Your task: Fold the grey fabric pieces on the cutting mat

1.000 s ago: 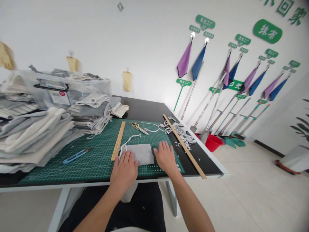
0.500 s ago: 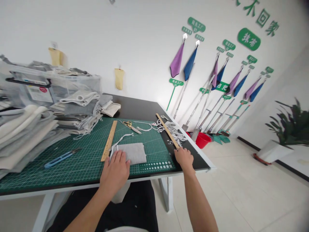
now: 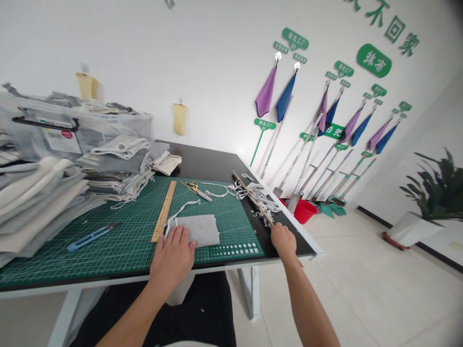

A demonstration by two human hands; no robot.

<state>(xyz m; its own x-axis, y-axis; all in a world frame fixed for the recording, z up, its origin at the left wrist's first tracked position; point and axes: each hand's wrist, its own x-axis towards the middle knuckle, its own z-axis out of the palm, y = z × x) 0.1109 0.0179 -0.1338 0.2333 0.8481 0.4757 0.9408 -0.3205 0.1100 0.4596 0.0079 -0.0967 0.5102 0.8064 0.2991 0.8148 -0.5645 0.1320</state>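
Observation:
My left hand [image 3: 172,255] lies flat, fingers stretched out, on the left end of a folded grey cloth [image 3: 202,230]. A narrow white strip [image 3: 183,208] curls up from that end. My right hand [image 3: 284,240] is closed round the near end of a wooden ruler [image 3: 253,196], turned on its thin edge among white and grey fabric scraps [image 3: 265,205]. A second wooden ruler [image 3: 164,212] lies left of the cloth on the green cutting mat [image 3: 133,241]. Beyond the cloth are gold-handled scissors [image 3: 197,189]; further left, blue-handled snips [image 3: 92,237].
Stacks of folded grey and white fabric [image 3: 39,202] and a clear plastic bin [image 3: 108,125] full of fabric crowd the table's left side. The table's right edge [image 3: 304,226] runs past my right hand. A red bucket [image 3: 304,211] stands on the floor beyond.
My right hand has shifted slightly right with the ruler, which has turned from its flat face onto its edge. My left hand stays on the grey cloth.

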